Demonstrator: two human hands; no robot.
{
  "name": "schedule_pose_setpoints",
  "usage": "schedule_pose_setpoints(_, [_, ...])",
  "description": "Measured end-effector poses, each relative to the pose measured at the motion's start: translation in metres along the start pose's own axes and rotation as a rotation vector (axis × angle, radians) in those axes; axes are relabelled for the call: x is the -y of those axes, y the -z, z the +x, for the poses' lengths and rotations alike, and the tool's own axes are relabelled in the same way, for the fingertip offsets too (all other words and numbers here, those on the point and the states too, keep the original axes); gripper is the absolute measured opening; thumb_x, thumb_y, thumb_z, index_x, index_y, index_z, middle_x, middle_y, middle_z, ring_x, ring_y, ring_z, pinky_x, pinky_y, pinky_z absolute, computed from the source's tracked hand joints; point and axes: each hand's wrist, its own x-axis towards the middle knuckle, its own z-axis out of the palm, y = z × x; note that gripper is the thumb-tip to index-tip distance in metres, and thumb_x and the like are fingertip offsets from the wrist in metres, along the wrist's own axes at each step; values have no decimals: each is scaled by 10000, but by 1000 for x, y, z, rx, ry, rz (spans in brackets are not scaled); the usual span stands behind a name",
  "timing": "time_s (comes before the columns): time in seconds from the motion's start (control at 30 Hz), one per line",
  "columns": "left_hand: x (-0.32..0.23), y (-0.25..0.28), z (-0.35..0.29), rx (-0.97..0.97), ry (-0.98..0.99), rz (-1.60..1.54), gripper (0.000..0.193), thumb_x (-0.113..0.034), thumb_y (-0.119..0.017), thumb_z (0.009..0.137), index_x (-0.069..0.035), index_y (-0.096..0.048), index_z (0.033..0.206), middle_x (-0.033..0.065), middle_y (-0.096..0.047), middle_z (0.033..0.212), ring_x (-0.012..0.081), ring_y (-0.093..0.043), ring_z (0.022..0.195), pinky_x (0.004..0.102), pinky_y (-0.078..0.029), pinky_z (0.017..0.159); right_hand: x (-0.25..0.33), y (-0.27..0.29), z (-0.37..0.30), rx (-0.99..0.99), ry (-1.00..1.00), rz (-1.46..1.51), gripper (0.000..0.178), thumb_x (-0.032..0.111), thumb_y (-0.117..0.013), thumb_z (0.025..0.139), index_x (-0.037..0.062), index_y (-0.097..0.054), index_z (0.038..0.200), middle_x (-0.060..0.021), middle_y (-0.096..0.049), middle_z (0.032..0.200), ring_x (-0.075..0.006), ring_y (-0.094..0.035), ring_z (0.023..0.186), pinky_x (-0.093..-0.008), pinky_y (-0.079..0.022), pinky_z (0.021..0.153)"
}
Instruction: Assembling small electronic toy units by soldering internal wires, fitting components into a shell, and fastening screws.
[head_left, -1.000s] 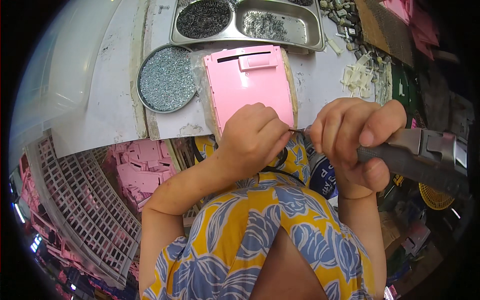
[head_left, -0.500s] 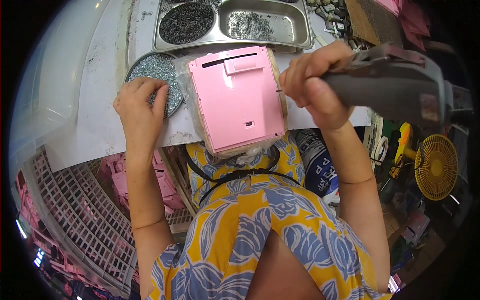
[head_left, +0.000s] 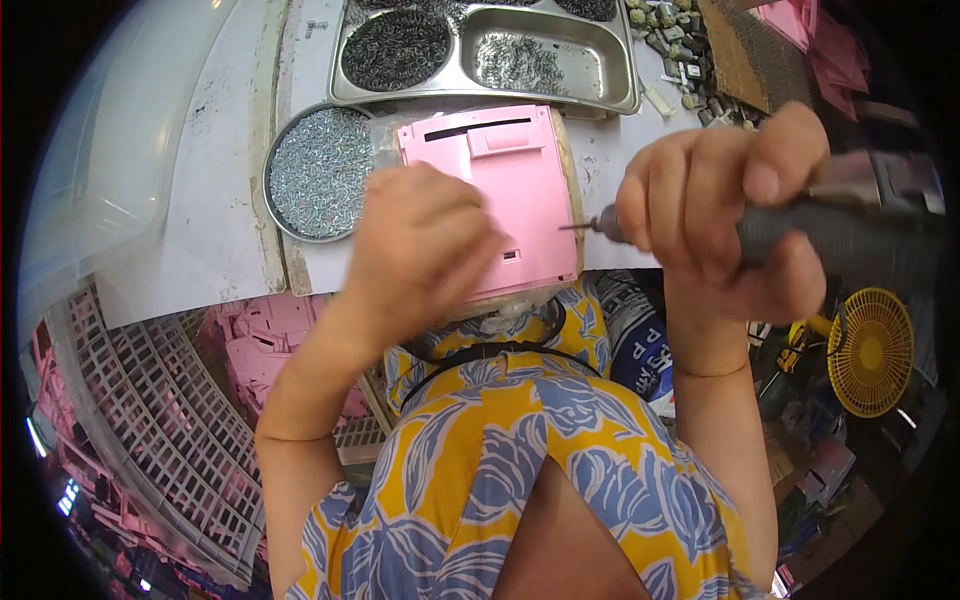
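Observation:
A pink plastic panel [head_left: 535,190], with a slot along its far end and a small square hole, lies on a padded, plastic-wrapped support before me. My left hand [head_left: 420,245], smeared by motion, hovers over the panel's left part. Its fingers are closed together, and whatever is between them is hidden. My right hand [head_left: 705,205] is wrapped round a dark grey electric screwdriver [head_left: 840,232]. The thin bit points left, its tip just over the panel's right edge. To the left of the panel sits a round dish of small silvery screws [head_left: 320,172].
A metal compartment tray [head_left: 455,90] with small springs stands behind the panel. Small dark and pale parts [head_left: 685,60] are heaped at the far right. A grey plastic basket [head_left: 165,410] is below left, near more pink pieces [head_left: 275,345]. A yellow fan [head_left: 870,350] is at right.
My left hand has left the screw dish and come right, over the pink panel. My right hand has shifted and turned the screwdriver, so its bit now shows clearly near the panel's right edge.

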Motion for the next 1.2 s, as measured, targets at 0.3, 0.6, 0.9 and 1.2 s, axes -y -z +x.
schedule_pose_setpoints(0.3, [-21,-28,-5,-125,3,-97,181,-135,-810,728,-149,-704,875,-35,-656,892,154,-561,749,351,-322,744,16,-13,-9,59,-2,62,323,388,-727,929,205,-485,1039,81,-528,562,-64,-508,441,-252,-472,493])
schedule_pose_setpoints(0.6, [-20,-32,-12,-167,-41,-86,213,-132,-808,724,-132,-723,919,-32,-676,894,150,-554,710,359,-307,729,10,-23,-11,15,-8,64,301,355,-725,924,202,-482,1013,68,-538,558,-73,-506,430,-253,-480,484])
schedule_pose_setpoints(0.9, [43,22,-15,-252,323,454,221,-183,-802,765,-98,-727,955,62,-680,1026,268,-617,973,413,-361,925,-7,28,18,3,137,-53,227,275,-537,955,143,-544,1139,35,-422,608,-125,-403,504,-321,-397,546])
schedule_pose_setpoints(1.2, [77,34,-34,-95,472,453,106,-165,-686,892,-80,-670,831,53,-622,966,267,-566,967,419,-345,898,-67,55,49,-23,77,-87,154,116,-543,939,58,-529,1082,-30,-425,600,-138,-397,511,-341,-408,543])
